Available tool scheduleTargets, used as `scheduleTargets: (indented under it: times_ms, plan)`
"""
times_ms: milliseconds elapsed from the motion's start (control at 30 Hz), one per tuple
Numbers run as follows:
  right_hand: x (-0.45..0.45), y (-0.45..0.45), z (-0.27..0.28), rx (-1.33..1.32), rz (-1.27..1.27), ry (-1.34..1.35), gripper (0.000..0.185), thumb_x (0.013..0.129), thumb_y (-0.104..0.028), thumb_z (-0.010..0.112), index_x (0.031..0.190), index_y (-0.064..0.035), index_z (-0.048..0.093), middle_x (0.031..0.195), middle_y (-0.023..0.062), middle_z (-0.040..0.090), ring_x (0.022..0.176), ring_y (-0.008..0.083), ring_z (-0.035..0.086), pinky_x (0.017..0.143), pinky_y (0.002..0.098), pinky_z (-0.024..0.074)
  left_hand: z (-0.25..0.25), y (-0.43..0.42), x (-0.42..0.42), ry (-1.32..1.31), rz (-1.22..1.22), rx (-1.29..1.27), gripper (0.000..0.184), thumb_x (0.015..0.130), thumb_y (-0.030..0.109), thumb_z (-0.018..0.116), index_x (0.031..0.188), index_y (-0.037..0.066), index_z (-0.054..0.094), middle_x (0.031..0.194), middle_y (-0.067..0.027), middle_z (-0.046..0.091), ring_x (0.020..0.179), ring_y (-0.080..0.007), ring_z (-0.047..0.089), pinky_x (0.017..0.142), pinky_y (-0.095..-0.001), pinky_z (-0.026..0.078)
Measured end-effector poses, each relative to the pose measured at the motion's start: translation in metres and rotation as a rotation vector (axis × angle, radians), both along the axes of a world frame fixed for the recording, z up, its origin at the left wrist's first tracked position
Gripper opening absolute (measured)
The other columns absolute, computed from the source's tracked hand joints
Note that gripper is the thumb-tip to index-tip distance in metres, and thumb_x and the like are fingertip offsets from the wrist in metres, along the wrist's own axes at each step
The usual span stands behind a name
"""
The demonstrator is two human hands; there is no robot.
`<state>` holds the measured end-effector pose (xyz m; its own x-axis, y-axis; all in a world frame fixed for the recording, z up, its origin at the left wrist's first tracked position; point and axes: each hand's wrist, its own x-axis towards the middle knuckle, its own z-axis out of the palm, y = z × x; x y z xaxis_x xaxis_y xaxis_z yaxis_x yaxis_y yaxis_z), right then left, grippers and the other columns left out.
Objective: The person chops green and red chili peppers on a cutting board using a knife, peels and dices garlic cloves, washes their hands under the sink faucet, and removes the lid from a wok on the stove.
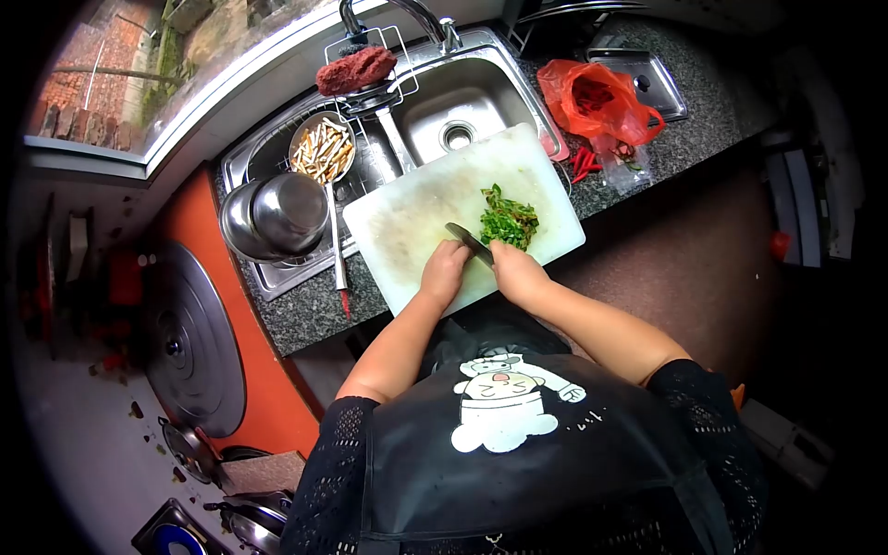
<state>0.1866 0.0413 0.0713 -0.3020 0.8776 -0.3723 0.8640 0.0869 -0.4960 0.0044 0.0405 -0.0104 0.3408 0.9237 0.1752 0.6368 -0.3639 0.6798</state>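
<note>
A pale cutting board [398,222] lies tilted across the front edge of the sink and the counter. My right hand [515,270] is wrapped round the handle of a knife [469,242], whose blade points up and left over the board. My left hand [446,266] is closed beside the blade, near the board's front edge; whatever its fingers hold, if anything, is hidden. Chopped green herbs [507,220] form a small pile on the right part of the board, just beyond my right hand.
Behind the board is a steel sink [462,97]. Left of it are a strainer of pale strips [323,148] and metal bowls [289,213]. On the right counter sit a red plastic bag [592,97], red chillies [584,164] and a metal tray [661,88].
</note>
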Motion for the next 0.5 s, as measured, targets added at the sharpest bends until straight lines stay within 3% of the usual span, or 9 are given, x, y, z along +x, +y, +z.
scheduleTargets:
  times_ms: [167, 300, 500]
  plan:
    - [-0.023, 0.010, -0.023, 0.100, -0.065, 0.063, 0.018, 0.091, -0.009, 0.059, 0.102, 0.0002, 0.048, 0.095, 0.0255, 0.062, 0.086, 0.0462, 0.062, 0.075, 0.0532, 0.0505, -0.008, -0.002, -0.007, -0.057, -0.031, 0.029, 0.017, 0.079, 0.002, 0.063, 0.095, 0.005, 0.068, 0.098, -0.0123, 0.065, 0.095, -0.0323, 0.060, 0.083, -0.0400, 0.051]
    - [-0.009, 0.007, -0.008, 0.181, -0.063, 0.169, 0.022, 0.091, -0.010, 0.059, 0.108, 0.0009, 0.049, 0.098, 0.0259, 0.061, 0.086, 0.0454, 0.062, 0.073, 0.0521, 0.0514, 0.011, 0.003, -0.013, -0.091, 0.028, 0.019, 0.015, 0.079, 0.002, 0.066, 0.094, 0.005, 0.066, 0.097, -0.0123, 0.064, 0.095, -0.0329, 0.060, 0.083, -0.0400, 0.051]
    - [-0.006, -0.007, 0.031, 0.014, 0.075, -0.078, 0.022, 0.088, -0.003, 0.056, 0.108, 0.0003, 0.048, 0.096, 0.0255, 0.060, 0.086, 0.0440, 0.064, 0.072, 0.0504, 0.0530, 0.023, -0.009, -0.022, 0.018, 0.021, -0.034, 0.013, 0.079, 0.004, 0.068, 0.091, 0.005, 0.066, 0.092, -0.0127, 0.061, 0.091, -0.0337, 0.058, 0.080, -0.0415, 0.050]
